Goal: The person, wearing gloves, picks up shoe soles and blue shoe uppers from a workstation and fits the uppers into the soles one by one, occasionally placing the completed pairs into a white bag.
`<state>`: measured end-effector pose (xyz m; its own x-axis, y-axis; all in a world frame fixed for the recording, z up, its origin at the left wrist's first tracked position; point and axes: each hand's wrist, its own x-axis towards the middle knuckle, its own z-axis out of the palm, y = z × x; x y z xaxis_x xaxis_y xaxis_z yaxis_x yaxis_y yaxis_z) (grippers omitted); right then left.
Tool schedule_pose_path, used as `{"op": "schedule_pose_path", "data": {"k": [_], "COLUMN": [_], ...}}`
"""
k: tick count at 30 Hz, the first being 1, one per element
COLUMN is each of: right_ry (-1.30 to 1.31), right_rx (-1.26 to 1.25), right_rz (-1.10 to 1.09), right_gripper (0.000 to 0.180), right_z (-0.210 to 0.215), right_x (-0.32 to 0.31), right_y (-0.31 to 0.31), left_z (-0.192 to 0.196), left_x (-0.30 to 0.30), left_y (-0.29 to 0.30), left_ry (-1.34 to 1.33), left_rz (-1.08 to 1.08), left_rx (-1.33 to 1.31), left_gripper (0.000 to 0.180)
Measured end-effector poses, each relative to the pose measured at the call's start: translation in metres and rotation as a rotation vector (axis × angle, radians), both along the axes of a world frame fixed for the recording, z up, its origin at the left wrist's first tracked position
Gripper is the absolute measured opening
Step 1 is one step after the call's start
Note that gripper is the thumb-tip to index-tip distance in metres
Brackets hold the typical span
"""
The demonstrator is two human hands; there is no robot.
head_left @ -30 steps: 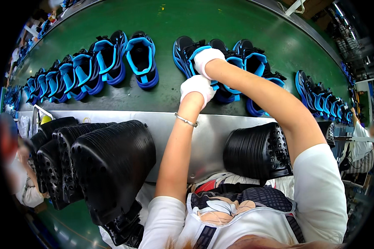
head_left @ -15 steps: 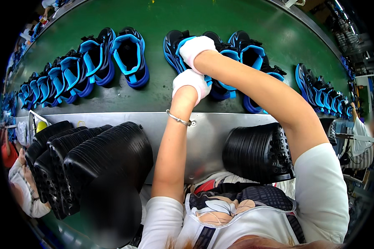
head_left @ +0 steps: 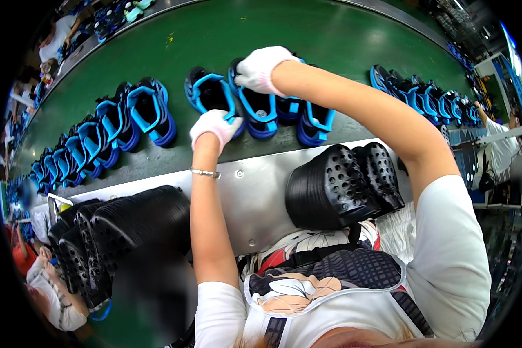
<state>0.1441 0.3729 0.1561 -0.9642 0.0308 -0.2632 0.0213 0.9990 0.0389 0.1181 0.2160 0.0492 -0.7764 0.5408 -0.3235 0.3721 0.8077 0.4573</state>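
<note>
Left grip [head_left: 216, 127] pinching heel of blue shoe [head_left: 210, 94] on green belt [head_left: 307, 35]; right grip [head_left: 262, 68] closed over next shoe [head_left: 256, 107], just right. Step, judged: handling shoes on belt. Next: hold firm, steady.

- The left hand [head_left: 216, 127] in a white glove touches a blue shoe [head_left: 210, 95].
- The right hand [head_left: 262, 68] holds another blue shoe [head_left: 255, 110].
- Both shoes sit on the green belt [head_left: 284, 29].
- Stacks of black soles [head_left: 342, 185] lie near.
</note>
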Motion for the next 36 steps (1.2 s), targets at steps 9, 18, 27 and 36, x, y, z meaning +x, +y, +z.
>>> {"op": "schedule_pose_path", "data": {"k": [9, 18, 27, 36], "right_ry": [-0.287, -0.168, -0.047, -0.512], "right_rx": [-0.020, -0.052, -0.021, 0.002], "right_rz": [0.048, -0.088, -0.196, 0.087], "right_gripper": [0.044, 0.038, 0.020, 0.033], "right_z": [-0.054, -0.028, -0.069, -0.091], "right_x": [0.064, 0.093, 0.140, 0.105], "right_y": [0.082, 0.119, 0.215, 0.225], "left_z": [0.006, -0.025, -0.023, -0.050], "left_x": [0.067, 0.071, 0.072, 0.054], "left_y": [0.025, 0.052, 0.090, 0.092], "left_ry": [0.393, 0.397, 0.365, 0.135], "left_rz": [-0.068, -0.083, -0.119, -0.009], "left_rx": [0.497, 0.439, 0.211, 0.269], "left_gripper": [0.043, 0.025, 0.030, 0.039]}}
